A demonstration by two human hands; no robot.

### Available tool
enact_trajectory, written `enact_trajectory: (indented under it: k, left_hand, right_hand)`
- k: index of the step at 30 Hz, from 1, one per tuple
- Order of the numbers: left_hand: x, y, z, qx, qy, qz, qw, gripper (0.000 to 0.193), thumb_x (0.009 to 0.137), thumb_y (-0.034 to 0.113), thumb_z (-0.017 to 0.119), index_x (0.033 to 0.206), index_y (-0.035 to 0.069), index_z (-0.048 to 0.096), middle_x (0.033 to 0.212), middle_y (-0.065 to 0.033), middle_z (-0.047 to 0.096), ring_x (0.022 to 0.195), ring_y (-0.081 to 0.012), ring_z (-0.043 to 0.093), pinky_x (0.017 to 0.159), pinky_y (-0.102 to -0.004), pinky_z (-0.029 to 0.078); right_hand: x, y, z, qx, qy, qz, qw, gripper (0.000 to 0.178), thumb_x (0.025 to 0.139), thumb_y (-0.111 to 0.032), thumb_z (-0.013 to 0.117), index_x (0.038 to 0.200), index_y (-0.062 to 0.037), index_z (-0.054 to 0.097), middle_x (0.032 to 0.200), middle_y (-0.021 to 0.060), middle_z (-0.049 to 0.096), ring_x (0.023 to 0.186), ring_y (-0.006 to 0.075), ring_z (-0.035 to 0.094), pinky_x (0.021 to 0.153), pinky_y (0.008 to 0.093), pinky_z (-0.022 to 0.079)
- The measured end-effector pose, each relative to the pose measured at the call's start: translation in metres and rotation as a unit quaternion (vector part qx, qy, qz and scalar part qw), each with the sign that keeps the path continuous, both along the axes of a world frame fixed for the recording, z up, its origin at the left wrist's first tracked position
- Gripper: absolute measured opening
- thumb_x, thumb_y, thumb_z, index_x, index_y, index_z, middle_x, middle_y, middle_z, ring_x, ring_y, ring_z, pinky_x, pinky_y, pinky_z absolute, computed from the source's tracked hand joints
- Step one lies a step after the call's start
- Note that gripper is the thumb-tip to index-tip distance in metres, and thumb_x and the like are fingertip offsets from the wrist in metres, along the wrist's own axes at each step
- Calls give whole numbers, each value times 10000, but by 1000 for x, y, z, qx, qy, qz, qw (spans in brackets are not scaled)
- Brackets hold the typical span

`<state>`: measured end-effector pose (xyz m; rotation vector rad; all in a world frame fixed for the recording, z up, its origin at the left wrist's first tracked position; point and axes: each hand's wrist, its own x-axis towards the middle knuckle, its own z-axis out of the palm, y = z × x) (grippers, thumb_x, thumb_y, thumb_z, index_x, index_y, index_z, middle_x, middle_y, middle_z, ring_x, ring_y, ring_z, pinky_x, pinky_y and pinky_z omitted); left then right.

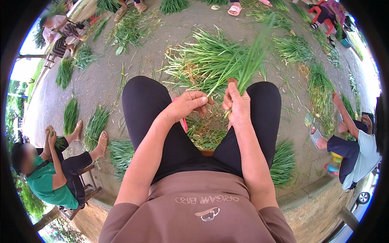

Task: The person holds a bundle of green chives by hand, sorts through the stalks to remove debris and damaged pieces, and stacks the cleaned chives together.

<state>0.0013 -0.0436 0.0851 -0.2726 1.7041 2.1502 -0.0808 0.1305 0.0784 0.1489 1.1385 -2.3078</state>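
Observation:
My right hand [238,106] is closed around a thin bunch of long green chives [253,60], their leaves pointing up and away to the right, blurred at the tips. Close beside it, my left hand [189,106] pinches the pale lower end of a chive stalk [219,83] between thumb and fingers. Just beyond both hands a large loose pile of chives [206,56] lies on the ground, with white stems toward the left and dry yellowed leaves mixed in. Beneath my hands, between my knees, are discarded leaves and trimmings [204,135].
Sorted bundles of chives [121,156] lie left of my legs, and another bundle [283,162] on the right. A person in green [52,182] sits at left, a person in light blue [362,154] at right. More seated people and chive heaps [293,48] surround the paved ground.

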Motion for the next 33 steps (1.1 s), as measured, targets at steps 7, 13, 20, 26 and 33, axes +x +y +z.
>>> enact_trajectory:
  k: [7,13,20,26,33]
  left_hand:
    - [-6,10,-8,-106,14,-65,992,411,890,398,576,1053,22,610,818,-50,617,762,-128,575,724,-271,466]
    - [-5,5,6,-98,33,13,995,739,806,614,563,1197,-11,514,994,-123,604,912,-194,596,879,-393,439]
    - [-4,10,12,186,54,119,974,581,834,409,642,1233,26,462,1016,-93,589,1015,-264,571,925,-415,452]
    - [-10,-2,5,331,147,305,881,273,887,112,585,1146,95,498,958,-43,583,974,-226,572,927,-419,469]
    - [-14,2,0,352,138,312,872,219,882,50,568,1084,102,501,988,-39,557,1007,-224,556,971,-431,446]
  right_hand:
    - [4,-4,-17,32,66,124,990,260,873,-277,638,1000,-58,578,669,-17,504,456,52,401,397,199,335]
    - [15,-6,5,35,87,195,976,243,922,-277,562,1026,-57,563,661,0,530,497,92,500,422,215,383]
    - [17,-2,-7,34,121,418,900,246,921,-306,558,920,-61,535,624,4,499,496,79,480,424,208,363]
    - [19,-12,-10,27,30,241,970,427,931,-434,463,1008,-22,547,799,57,580,625,131,553,530,260,453]
    - [13,-15,-19,-6,-63,38,997,620,896,-606,398,1068,-27,539,995,76,578,940,187,565,824,352,459]
